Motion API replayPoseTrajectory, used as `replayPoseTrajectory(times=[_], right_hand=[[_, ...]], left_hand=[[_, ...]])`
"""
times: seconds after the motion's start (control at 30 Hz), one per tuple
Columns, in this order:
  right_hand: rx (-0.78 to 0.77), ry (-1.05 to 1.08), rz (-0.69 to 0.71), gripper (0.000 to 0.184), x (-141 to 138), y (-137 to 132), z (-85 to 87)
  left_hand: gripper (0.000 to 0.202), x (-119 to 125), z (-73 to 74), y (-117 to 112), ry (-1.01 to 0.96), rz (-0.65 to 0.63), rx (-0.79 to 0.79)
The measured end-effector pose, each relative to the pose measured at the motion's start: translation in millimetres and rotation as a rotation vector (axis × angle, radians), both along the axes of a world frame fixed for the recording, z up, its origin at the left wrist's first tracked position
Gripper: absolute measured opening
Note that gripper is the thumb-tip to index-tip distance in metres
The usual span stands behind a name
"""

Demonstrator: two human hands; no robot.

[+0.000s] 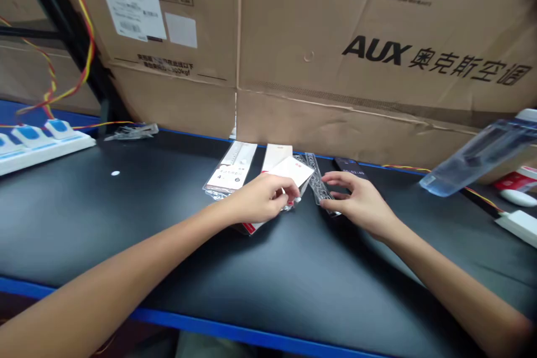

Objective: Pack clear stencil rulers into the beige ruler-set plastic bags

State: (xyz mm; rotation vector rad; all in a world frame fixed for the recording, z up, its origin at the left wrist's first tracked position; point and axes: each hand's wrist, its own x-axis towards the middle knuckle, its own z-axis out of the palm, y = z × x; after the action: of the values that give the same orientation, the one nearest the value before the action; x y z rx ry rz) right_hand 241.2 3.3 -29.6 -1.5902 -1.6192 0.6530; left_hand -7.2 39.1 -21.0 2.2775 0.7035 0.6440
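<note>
My left hand (262, 198) is closed on a white card (293, 172) with a small red mark, lifting it above a white and red package (274, 158) on the black table (126, 218). My right hand (358, 201) rests with fingers spread on a clear patterned plastic strip (316, 182). A dark remote-like object (348, 165) lies just behind that hand. A clear bag with a white labelled item (230, 170) lies to the left of the package.
Large cardboard boxes (335, 39) stand along the back edge. A white power strip (37, 142) with red and yellow wires (84, 50) sits far left, crumpled clear plastic (132, 132) beside it. A clear blue-tinted bag (478, 156), white mouse (518, 197) and white block (518, 226) lie right.
</note>
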Motion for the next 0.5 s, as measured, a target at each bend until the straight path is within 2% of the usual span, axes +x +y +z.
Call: replayPoseTrajectory(times=[0.1,0.2,0.33,0.43,0.5], right_hand=[[-0.077,0.086,-0.026,0.049,-3.2,-1.3,3.0],[-0.086,0.197,-0.037,0.045,-5.4,-2.2,6.8],[-0.138,0.471,-0.071,0.041,-5.7,-2.4,12.5],[-0.05,0.657,-0.112,0.046,-7.1,-4.5,18.2],[0.013,0.703,-0.103,0.052,-10.4,-8.1,22.5]], left_hand=[[0.017,-2.8,-2.0,2.3,0.064,-0.001,0.177],[0.015,-4.8,-2.6,4.5,0.123,0.074,0.263],[0.038,-5.2,-1.9,8.0,0.195,0.258,0.291],[0.046,-5.0,-1.1,8.7,0.221,0.332,0.242],[0.045,-5.3,-0.4,7.9,0.207,0.346,0.206]])
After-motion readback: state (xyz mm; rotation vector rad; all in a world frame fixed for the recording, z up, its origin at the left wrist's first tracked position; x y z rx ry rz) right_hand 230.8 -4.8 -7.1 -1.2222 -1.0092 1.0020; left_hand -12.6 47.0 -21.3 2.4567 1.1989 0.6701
